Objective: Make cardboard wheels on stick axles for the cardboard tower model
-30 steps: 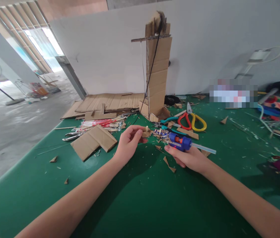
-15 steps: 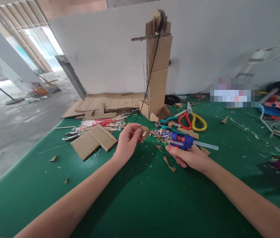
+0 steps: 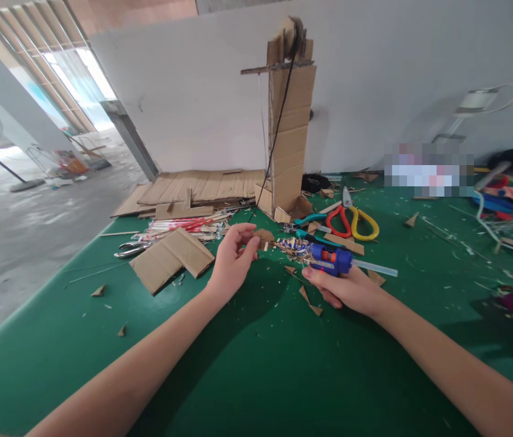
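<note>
Right hand [image 3: 352, 290] stayed wrapped around blue hot-glue gun with clear glue stick [image 3: 336, 260], low over green table [image 3: 256, 364]; left hand [image 3: 231, 261] pinched small brown cardboard piece with short wooden peg [image 3: 263, 238], raised and tipped since a second ago, peg end now turned toward gun nozzle; tall cardboard tower [image 3: 289, 121] behind, unmoved

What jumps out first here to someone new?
The tall cardboard tower at the back of the green table, with a black cord hanging down its front. Nearer, the right hand grips a blue glue gun and the left hand pinches a small cardboard piece just ahead of its nozzle. Red and yellow scissors lie right of the tower.
</note>
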